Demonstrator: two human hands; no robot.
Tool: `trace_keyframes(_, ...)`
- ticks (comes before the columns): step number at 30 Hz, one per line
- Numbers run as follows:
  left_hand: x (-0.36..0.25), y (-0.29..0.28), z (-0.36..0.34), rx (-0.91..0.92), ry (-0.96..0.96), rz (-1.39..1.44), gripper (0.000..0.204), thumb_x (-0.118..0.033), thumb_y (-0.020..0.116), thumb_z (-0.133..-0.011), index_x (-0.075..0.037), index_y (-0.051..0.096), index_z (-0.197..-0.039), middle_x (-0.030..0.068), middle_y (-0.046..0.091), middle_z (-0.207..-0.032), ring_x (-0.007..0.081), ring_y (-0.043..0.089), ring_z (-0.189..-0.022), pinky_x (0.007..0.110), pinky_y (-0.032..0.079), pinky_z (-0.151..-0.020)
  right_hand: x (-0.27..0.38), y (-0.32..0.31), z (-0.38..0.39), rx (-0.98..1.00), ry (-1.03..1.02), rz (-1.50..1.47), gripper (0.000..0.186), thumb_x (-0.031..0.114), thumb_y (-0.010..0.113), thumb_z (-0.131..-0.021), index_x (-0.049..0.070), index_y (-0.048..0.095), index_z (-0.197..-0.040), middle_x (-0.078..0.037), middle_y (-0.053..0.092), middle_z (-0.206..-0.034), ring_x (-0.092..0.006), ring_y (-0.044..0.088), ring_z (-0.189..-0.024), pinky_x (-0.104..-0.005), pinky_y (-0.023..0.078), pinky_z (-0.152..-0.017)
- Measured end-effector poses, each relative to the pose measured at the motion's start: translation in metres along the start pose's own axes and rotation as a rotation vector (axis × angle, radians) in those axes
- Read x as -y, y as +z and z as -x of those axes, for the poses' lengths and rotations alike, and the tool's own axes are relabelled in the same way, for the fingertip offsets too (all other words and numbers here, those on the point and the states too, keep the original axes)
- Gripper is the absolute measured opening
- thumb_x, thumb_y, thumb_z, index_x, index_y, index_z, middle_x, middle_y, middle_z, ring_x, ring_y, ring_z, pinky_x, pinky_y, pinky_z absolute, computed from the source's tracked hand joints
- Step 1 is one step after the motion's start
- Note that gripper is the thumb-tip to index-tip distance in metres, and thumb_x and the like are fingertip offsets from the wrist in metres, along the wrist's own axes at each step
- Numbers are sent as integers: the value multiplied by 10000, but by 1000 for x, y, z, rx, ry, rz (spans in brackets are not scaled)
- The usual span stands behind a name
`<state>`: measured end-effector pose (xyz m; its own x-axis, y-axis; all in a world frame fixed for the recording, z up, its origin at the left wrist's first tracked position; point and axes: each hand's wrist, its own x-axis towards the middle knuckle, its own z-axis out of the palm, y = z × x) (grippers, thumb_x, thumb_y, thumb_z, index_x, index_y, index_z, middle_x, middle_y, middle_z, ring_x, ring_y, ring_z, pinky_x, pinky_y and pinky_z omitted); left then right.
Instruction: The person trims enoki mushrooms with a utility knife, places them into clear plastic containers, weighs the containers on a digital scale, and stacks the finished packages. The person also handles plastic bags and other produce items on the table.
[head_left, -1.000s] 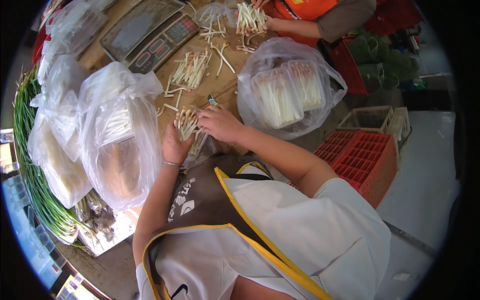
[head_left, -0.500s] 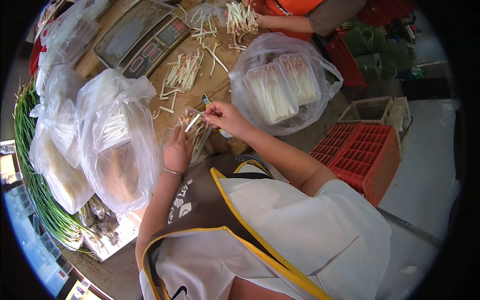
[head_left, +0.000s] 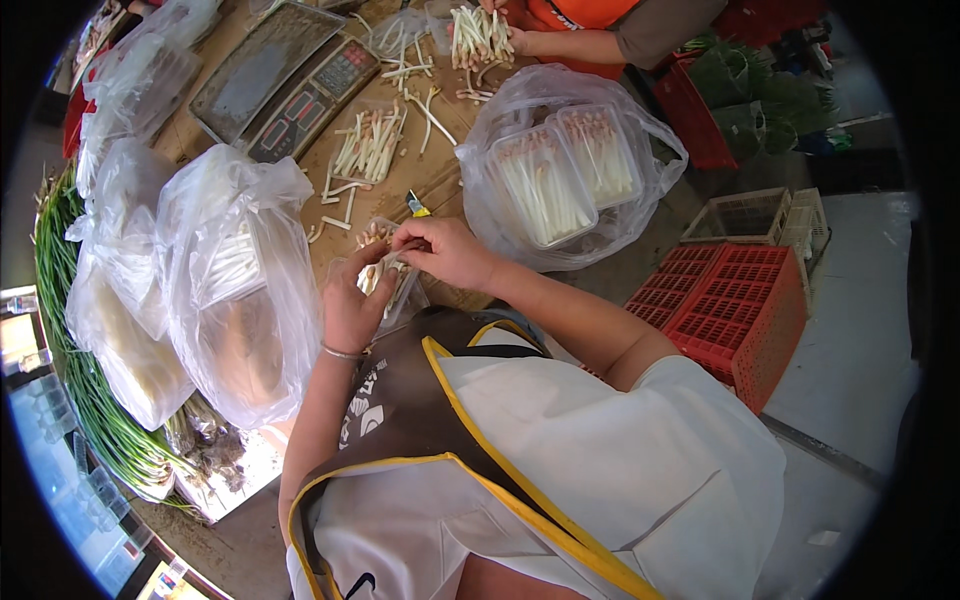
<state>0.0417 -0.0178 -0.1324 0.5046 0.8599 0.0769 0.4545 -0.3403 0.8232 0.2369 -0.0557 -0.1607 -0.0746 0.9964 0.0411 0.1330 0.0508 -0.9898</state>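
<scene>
Head view, packing step. Left hand cups a small clear tray of pale cut stalks at the tabletop's near edge; right hand pinches one stalk over it. Laying the stalks parallel, ends aligned, would likely fill it best. They are slender, whitish and short. A weighing scale sits toward the far edge.
</scene>
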Motion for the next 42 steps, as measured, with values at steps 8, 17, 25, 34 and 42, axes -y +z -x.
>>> trace_keyframes(8, 2, 1, 0, 36, -282, 557, 192, 9, 682, -868, 4, 645, -1056, 32, 684, -971, 67, 617, -876, 215, 492, -795, -2, 6, -4, 40, 53, -340, 80, -3, 640, -892, 1, 593, -957, -51, 663, -888, -94, 604, -813, -263, 498, -722)
trace_keyframes(17, 9, 0, 1, 1, -281, 196, 156, -74, 726, -820, 12, 670, -938, 60, 690, -821, 92, 641, -714, 256, 523, -668, 29, -1, -1, 17, -170, 310, 149, 56, 677, -801, 34, 599, -926, -122, 633, -871, -321, 638, -827, -397, 515, -718)
trace_keyframes(25, 1, 0, -1, 6, -247, -49, 122, -92, 704, -771, 15, 666, -814, 96, 691, -713, 140, 652, -645, 292, 519, -629, 31, 11, 3, 33, -128, 537, 97, 98, 613, -810, 43, 636, -886, -148, 647, -852, -351, 647, -810, -443, 522, -713)
trace_keyframes(34, 47, 0, -16, -213, -318, 165, 133, -115, 709, -842, -8, 634, -817, 87, 678, -739, 162, 650, -658, 319, 532, -629, 33, 33, -10, -151, -35, 293, 131, 127, 600, -840, 8, 635, -882, -194, 655, -783, -366, 650, -750, -452, 507, -678)
trace_keyframes(42, 13, -21, -36, -169, -405, 896, 67, -136, 580, -991, -71, 561, -995, -5, 581, -795, 69, 533, -687, 220, 470, -651, 26, 22, -34, 202, 482, -421, 302, 219, 636, -926, 76, 580, -1187, 21, 568, -968, -63, 523, -881, -248, 425, -683)
